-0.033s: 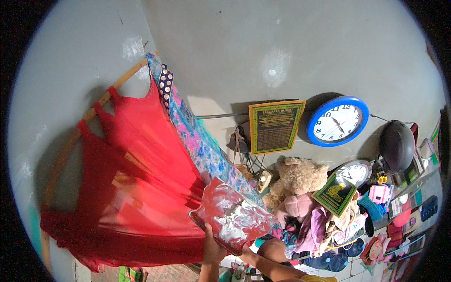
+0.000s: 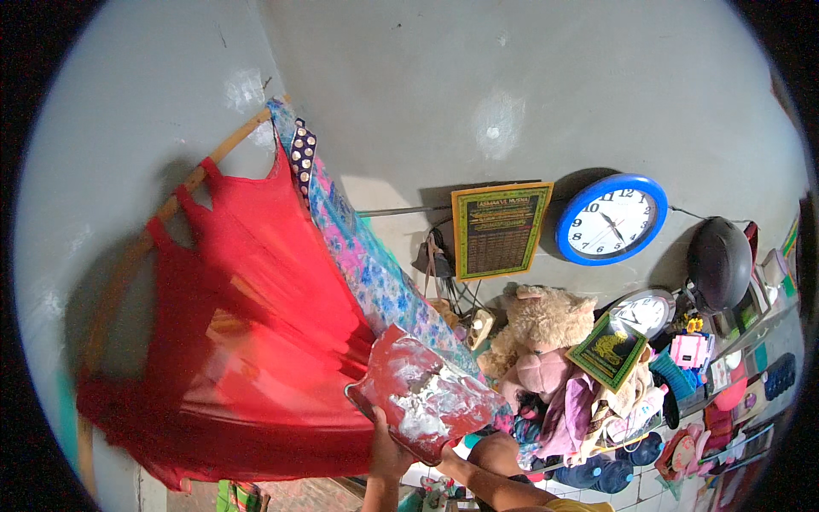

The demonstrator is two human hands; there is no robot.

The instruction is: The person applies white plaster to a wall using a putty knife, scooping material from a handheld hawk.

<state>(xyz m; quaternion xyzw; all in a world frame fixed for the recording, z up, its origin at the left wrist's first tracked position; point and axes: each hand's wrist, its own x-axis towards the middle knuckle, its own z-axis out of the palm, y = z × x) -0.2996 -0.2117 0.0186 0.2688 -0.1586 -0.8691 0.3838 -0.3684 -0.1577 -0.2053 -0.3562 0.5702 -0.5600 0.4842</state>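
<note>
A red, flat tray-like piece (image 2: 392, 358) with an uneven dark rim is tilted up in front of me, its face smeared with white paste. My left hand (image 2: 388, 445) is closed on its lower left edge, thumb up along the rim. My right hand (image 2: 450, 463) is at the lower right edge, its fingers mostly hidden by the piece and partly in shadow. Just behind and to the left hangs a red sleeveless garment (image 2: 256, 256). A blue and pink floral cloth (image 2: 354, 247) hangs beside it.
A wooden pole (image 2: 230, 141) along the left wall carries the clothes. On the far wall are a framed panel (image 2: 499, 230), a blue-rimmed clock (image 2: 612, 220) and a dark helmet-like object (image 2: 721, 263). Below sit a teddy bear (image 2: 550, 322), piled cloths (image 2: 567, 418) and large blue bottles (image 2: 612, 476).
</note>
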